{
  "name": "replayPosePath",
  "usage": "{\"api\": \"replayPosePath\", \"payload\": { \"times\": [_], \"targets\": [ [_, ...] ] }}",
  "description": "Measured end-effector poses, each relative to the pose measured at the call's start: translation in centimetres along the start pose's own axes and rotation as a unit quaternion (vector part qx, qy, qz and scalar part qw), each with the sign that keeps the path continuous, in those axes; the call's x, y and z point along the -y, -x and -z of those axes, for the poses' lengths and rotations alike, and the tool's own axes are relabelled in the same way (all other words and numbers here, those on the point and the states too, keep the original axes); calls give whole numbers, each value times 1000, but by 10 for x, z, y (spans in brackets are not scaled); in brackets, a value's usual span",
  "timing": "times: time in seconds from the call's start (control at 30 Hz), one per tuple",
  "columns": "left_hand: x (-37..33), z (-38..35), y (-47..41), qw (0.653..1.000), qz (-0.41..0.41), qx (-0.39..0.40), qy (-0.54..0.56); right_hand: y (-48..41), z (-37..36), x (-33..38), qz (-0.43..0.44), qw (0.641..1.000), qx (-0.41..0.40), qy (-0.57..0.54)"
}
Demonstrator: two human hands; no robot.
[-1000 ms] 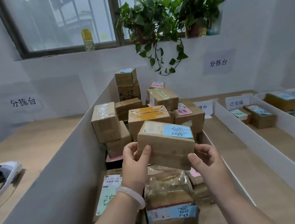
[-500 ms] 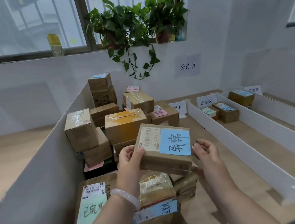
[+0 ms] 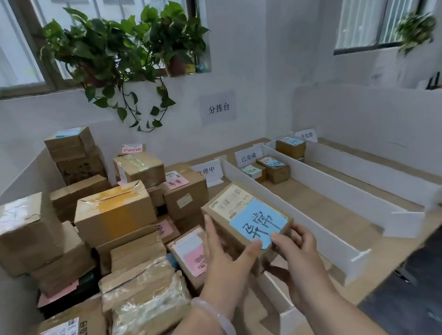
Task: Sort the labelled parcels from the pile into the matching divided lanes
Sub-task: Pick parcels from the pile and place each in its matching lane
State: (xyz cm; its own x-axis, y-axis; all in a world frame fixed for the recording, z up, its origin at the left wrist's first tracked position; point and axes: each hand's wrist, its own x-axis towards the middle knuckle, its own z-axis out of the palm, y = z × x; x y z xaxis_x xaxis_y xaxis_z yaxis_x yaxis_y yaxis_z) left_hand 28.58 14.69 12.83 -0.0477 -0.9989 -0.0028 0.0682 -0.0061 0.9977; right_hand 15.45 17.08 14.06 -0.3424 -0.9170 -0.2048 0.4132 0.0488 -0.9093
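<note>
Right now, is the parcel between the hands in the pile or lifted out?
Lifted out. The left hand and right hand hold the parcel tilted above the pile.

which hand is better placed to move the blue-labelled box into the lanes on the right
Right, probably: the right hand holds the brown cardboard box with the blue label on its side nearest the white divided lanes; the left hand is on the pile side.

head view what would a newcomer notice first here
The parcel with a big blue label, held centre frame by the left hand and right hand. Left of it rises the pile of brown boxes; right of it white dividers form long lanes. Green plants trail down at the back.
</note>
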Motion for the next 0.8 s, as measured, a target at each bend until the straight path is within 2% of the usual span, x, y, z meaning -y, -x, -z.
{"api": "replayPosePath", "payload": {
  "times": [0.13,0.37,0.6,0.8],
  "targets": [
    [7,-44,-16,998,-22,27,-46,-23,41,16,5,1000,-15,5],
    [16,-164,-43,996,-52,58,-37,-89,152,75,-3,994,-38,105],
    [32,-313,-82,996,-29,81,28,-160,275,147,6,969,-3,246],
    [41,-398,-115,997,-20,69,24,-213,341,181,13,957,15,291]
  ]
}}
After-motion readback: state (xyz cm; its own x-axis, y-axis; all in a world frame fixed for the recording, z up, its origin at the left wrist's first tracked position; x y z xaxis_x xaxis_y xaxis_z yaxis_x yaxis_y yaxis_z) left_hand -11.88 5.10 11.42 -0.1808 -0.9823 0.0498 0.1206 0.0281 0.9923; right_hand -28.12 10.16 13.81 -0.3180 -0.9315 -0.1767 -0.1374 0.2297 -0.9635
